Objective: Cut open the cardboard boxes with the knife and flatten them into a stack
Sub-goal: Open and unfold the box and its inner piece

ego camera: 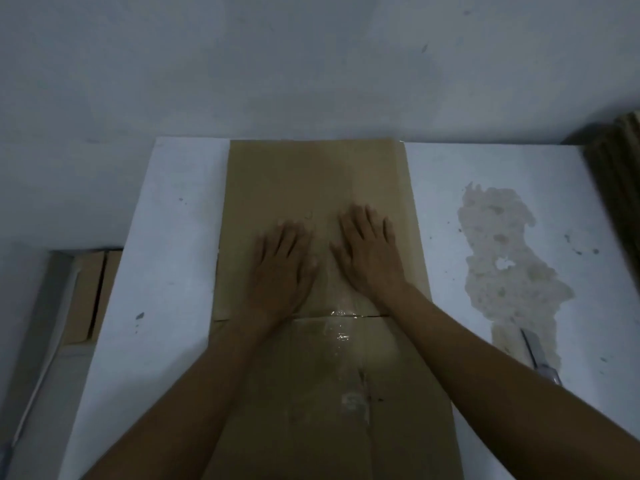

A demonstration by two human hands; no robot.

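Observation:
A flattened brown cardboard box (pixel 311 174) lies lengthwise down the middle of the white table (pixel 173 237), with clear tape along its centre seam. My left hand (pixel 282 263) and my right hand (pixel 369 251) press flat on it side by side, fingers straight and pointing away from me. The knife (pixel 538 358) lies on the table to the right, beside my right forearm, untouched.
A patch of worn, peeled surface (pixel 502 258) marks the table's right side. More brown cardboard (pixel 88 292) sits low beyond the table's left edge. A stack of corrugated cardboard (pixel 620 188) stands at the far right. A pale wall rises behind the table.

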